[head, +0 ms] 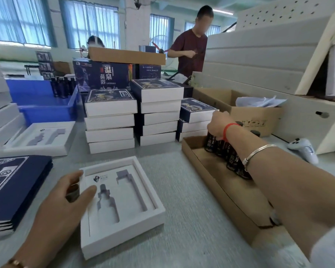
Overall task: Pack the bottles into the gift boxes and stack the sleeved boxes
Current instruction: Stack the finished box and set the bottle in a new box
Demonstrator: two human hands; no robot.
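Bottles in the cardboard tray look glassy, slick, breakable — right hand fingers curl over one's cap, left hand pinches a small jar — grasp the body.

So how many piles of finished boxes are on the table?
3. The left pile and the taller middle pile stand side by side; the short right pile is just behind the right hand. More may be hidden behind them.
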